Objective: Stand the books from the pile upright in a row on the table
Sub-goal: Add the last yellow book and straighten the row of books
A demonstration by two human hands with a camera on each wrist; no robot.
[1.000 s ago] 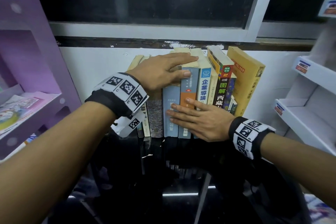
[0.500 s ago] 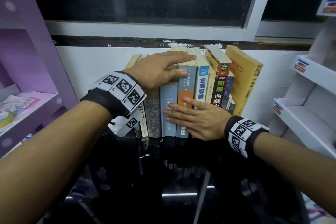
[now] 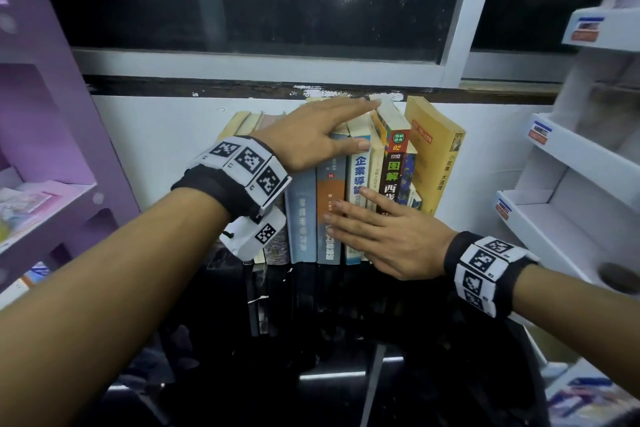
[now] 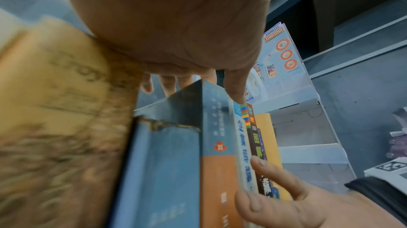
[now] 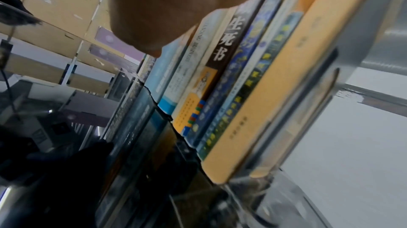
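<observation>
1. Under both my hands, the row of books (image 3: 332, 204) stands on the dark glass table (image 3: 311, 340), its back against the white wall (image 3: 156, 135). That wall is why I need push from the front only.
2. My left hand (image 3: 311, 139) lies flat on the top edges, fingers straight, thumb down on a spine. I judge it keeps the tall ones from tipping forward.
3. My right hand (image 3: 391, 236) presses spread, straight fingers on the lower spines, levelling them; neither hand grips anything.
4. Beyond my right fingertips, the black-spined book (image 3: 393, 170) and the yellow book (image 3: 434, 156) lean left onto the row, so I reckon they want squaring.
5. Outside my left forearm is a purple shelf (image 3: 52, 149); outside my right, white racks (image 3: 571, 184).
</observation>
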